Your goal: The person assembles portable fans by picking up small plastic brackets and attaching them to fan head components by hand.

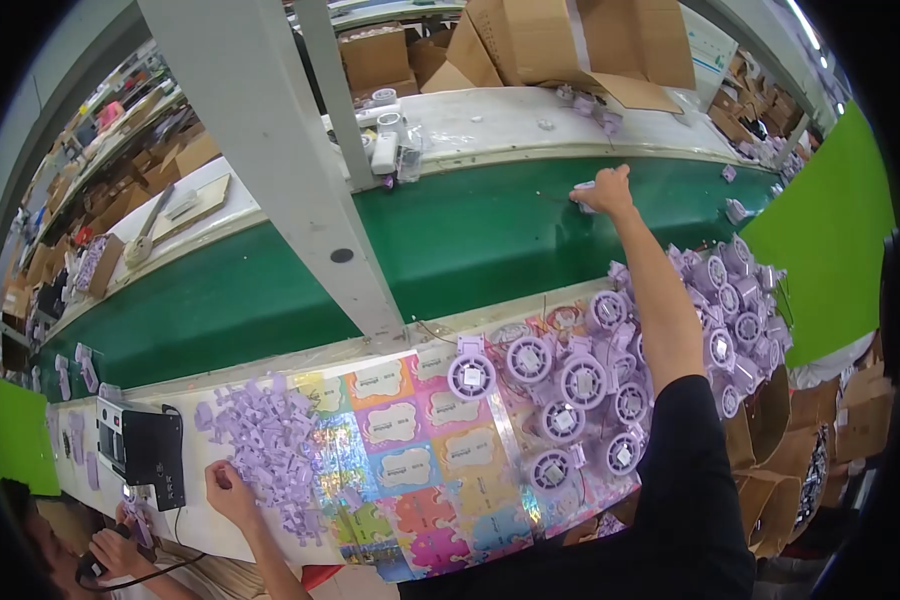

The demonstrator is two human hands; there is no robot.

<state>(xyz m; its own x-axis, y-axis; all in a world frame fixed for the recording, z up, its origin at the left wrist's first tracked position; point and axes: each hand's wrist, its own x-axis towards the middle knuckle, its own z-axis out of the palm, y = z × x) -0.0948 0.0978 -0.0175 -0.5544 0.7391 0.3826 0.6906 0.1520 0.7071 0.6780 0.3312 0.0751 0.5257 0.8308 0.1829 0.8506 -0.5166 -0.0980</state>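
Reaching over the belt [470, 225], the right hand [608, 191] holds a lilac piece [586, 207].

Bright, even light covers the long green conveyor belt [470, 225], its glossy surface carrying dark reflections. Beyond its right end glares a thin white tube lamp [802, 23]; on its near side, rainbow-silver film [343, 455] glints. Wide-lens distortion bows the belt; brown cardboard boxes [197, 155] beyond its left part look soft.
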